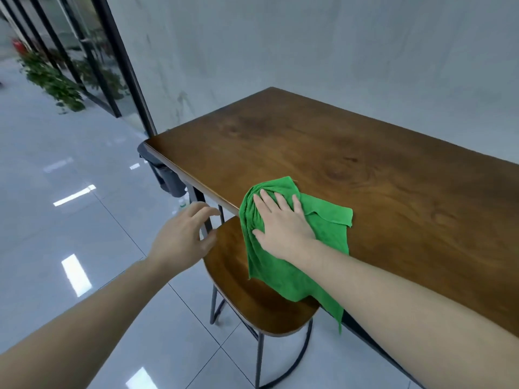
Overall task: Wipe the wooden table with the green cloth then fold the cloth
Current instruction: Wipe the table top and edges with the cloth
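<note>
From the head view, the right hand (pixel 283 223) lies flat, palm down, with its fingers straight and slightly spread, pressing on the green cloth (pixel 283 273); the forearm reaches in from the lower right corner. The left hand (pixel 185 237) hangs in the air off the near-left side of the surface, grasping nothing, its fingers loosely curled and the thumb apart from them, with the forearm coming in from the lower left.

The green cloth sits bunched under the right hand at the near-left edge of the wooden surface (pixel 365 164). Its folds gather ahead of the fingertips, one flap spreads to the right of the hand on the wood, and a large part drapes over the edge and hangs down toward the stool (pixel 238 299) below. The left hand is apart from the cloth, to its left, over the stool's back edge.

The surface is dark brown wood with visible grain, set against a pale grey wall (pixel 309 46). The stool has a rounded wooden seat on thin black metal legs. The floor (pixel 56 192) is glossy light tile with bright reflections. A dark bag (pixel 168 178) hangs below the surface's far-left corner. Black-framed glass panels (pixel 92 51) and green plants (pixel 53 77) stand at the upper left.
</note>
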